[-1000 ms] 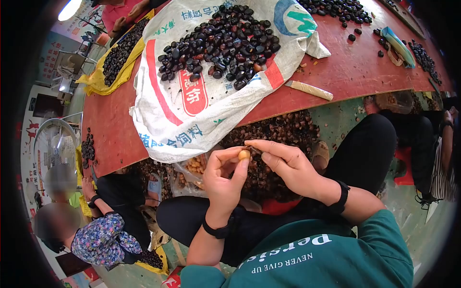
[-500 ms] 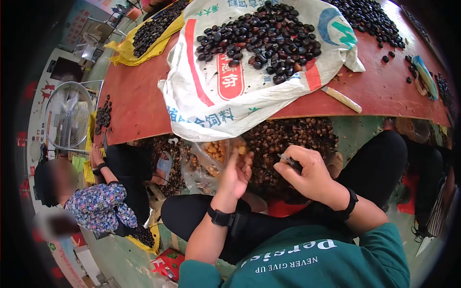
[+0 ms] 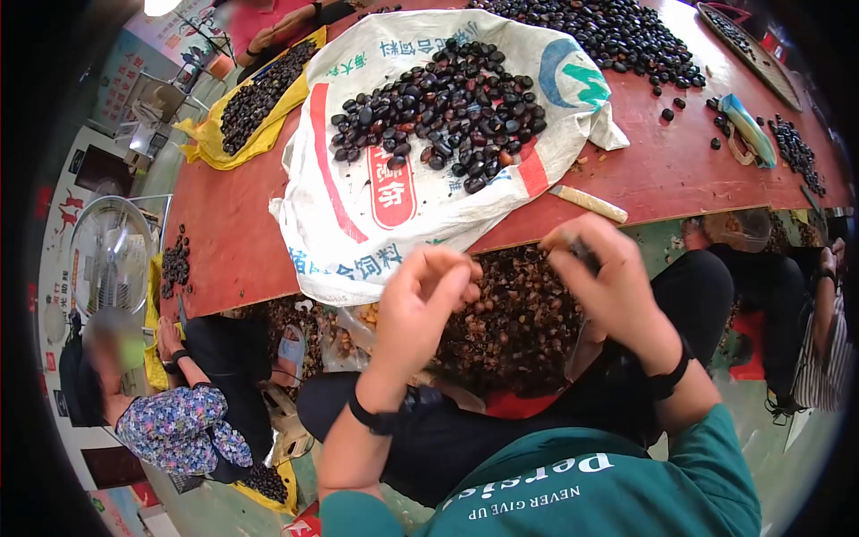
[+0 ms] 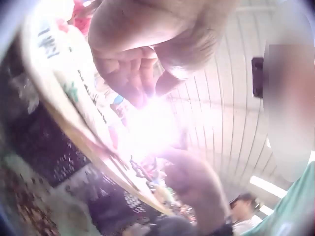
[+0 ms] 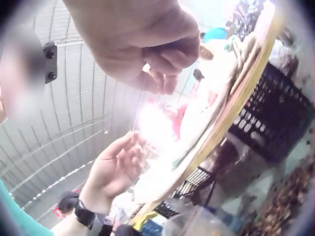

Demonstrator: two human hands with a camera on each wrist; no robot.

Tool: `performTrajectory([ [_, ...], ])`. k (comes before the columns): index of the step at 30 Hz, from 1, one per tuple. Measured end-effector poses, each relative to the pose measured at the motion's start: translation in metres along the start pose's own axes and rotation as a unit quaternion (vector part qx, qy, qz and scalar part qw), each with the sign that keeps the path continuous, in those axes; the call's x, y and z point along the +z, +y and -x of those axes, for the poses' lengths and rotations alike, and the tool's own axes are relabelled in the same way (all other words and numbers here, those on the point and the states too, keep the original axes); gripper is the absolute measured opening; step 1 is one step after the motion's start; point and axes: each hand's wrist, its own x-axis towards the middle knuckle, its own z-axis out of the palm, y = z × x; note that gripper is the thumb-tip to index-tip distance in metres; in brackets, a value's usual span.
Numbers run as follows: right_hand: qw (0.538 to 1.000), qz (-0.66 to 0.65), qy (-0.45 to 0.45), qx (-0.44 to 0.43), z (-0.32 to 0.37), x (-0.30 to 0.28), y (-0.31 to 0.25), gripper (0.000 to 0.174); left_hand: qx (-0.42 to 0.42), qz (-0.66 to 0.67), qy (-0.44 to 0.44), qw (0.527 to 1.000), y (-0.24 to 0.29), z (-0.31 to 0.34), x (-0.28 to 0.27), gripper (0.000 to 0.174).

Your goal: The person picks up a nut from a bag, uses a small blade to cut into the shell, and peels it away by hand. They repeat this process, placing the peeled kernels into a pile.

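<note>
Above the table's near edge, my left hand [image 3: 416, 309] has loosely bent fingers and no visible thing in it; the right wrist view shows the same hand [image 5: 118, 167] with its palm bare. My right hand [image 3: 613, 286] is level with it to the right, fingers curled round a small dark object [image 3: 583, 253] whose shape is blurred. Glossy dark nuts [image 3: 447, 107] lie heaped on a white printed sack [image 3: 300, 215]. Under the left hand, a clear plastic bag [image 3: 342, 345] with pale yellow kernels is partly hidden. Brown shells [image 3: 510, 313] fill the space below and between both hands.
A wooden-handled knife [image 3: 589, 203] lies on the red table [image 3: 224, 242] right of the sack. More dark nuts [image 3: 617, 40] are piled behind. Black crates [image 5: 270, 108] stand under the table edge. Other people sit at left and right.
The pale kernel pinched in my left hand a second ago went to the plastic bag and is out of that hand now. Both hands have since risen towards the table edge.
</note>
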Motion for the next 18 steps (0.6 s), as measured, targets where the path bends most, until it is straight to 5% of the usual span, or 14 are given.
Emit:
performTrajectory([
  [2,0.994,0.11,0.009,0.024,-0.01,-0.021,0.011,0.015,0.104,-0.238,0.069,0.963,0.012,-0.038,-0.004,0.016],
  [5,0.961,0.273,0.018,0.049,-0.017,-0.034,0.036,0.02,0.228,-0.382,0.12,0.888,-0.013,-0.104,-0.025,0.02],
  [12,0.923,0.376,-0.007,0.078,-0.016,-0.023,0.078,0.026,0.137,-0.561,0.18,0.796,-0.02,-0.151,-0.022,0.03],
  [18,0.939,0.336,-0.021,0.072,-0.016,-0.025,0.075,0.029,0.135,-0.553,0.157,0.807,-0.026,-0.153,-0.026,0.026],
])
